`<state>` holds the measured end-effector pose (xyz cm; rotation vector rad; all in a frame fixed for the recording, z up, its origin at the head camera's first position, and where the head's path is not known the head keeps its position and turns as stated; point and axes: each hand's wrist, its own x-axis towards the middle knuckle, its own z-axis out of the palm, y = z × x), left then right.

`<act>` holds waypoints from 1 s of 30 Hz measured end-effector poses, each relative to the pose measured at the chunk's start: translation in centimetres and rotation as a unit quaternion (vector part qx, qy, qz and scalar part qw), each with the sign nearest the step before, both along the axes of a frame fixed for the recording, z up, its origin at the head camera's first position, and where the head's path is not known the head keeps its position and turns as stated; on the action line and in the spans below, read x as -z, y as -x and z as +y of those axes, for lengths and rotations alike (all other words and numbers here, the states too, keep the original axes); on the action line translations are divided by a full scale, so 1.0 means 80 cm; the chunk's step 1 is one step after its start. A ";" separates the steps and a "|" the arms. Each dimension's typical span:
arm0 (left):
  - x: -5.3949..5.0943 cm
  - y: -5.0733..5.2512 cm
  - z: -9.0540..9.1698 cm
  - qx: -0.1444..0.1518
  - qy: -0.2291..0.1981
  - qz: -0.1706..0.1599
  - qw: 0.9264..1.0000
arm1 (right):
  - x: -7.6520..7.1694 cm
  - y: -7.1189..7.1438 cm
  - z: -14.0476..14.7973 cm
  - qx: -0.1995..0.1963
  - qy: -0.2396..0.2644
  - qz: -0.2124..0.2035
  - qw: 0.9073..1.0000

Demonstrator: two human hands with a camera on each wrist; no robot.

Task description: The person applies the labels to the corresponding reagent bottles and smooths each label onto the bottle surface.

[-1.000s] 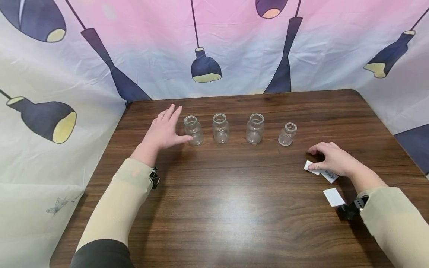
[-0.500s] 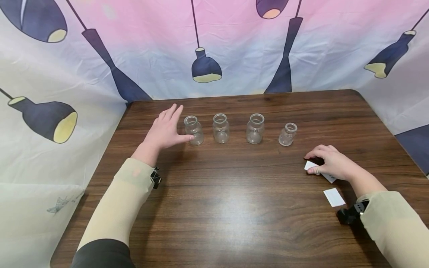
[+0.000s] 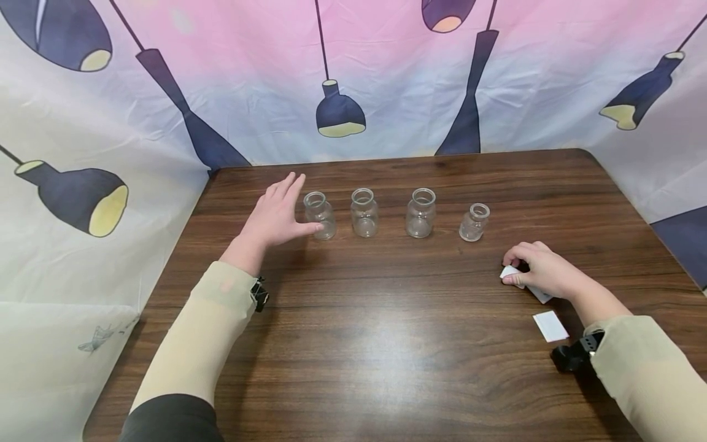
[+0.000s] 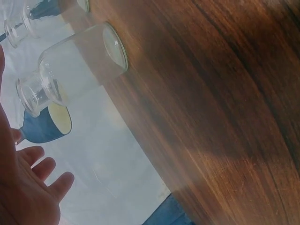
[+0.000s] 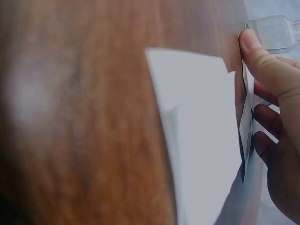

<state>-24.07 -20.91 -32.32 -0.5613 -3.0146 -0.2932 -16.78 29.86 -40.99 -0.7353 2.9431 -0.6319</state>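
My left hand [image 3: 274, 218] is held beside the leftmost glass jar [image 3: 326, 215], its fingers spread and the thumb in front of the glass. In the left wrist view that jar [image 4: 79, 65] stands apart from the fingers visible there. Farther right, my right hand [image 3: 547, 268] pinches a small white card [image 3: 512, 275] between thumb and fingers, low over the table. Under that hand lies a second card [image 3: 540, 294], mostly covered; in the right wrist view this card [image 5: 246, 131] shows dark print. Nearer the wrist are white cards [image 3: 550, 326], overlapping in the right wrist view.
Two more glass jars, one left of centre [image 3: 364, 215] and one right of centre [image 3: 421, 215], stand upright in the row. A smaller glass jar [image 3: 474, 222] ends it on the right. The wooden table [image 3: 353, 319] meets a printed cloth [image 3: 276, 92] behind.
My right fingers have drawn in from beyond the white card and closed on its edge, and the card has tilted slightly. The left hand has barely shifted to the right.
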 end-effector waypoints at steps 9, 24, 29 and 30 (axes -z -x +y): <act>-0.001 -0.001 0.005 0.021 -0.012 0.022 0.999 | 0.003 -0.002 -0.002 0.006 0.008 0.005 1.000; -0.004 -0.005 0.024 0.067 -0.051 0.056 0.995 | -0.002 0.002 -0.014 0.028 0.049 0.002 0.998; -0.004 -0.008 0.030 0.068 -0.047 0.049 0.995 | -0.006 0.007 -0.021 0.028 0.063 -0.002 0.998; -0.004 -0.009 0.031 0.067 -0.045 0.048 0.996 | -0.007 0.008 -0.022 0.029 0.066 -0.007 0.997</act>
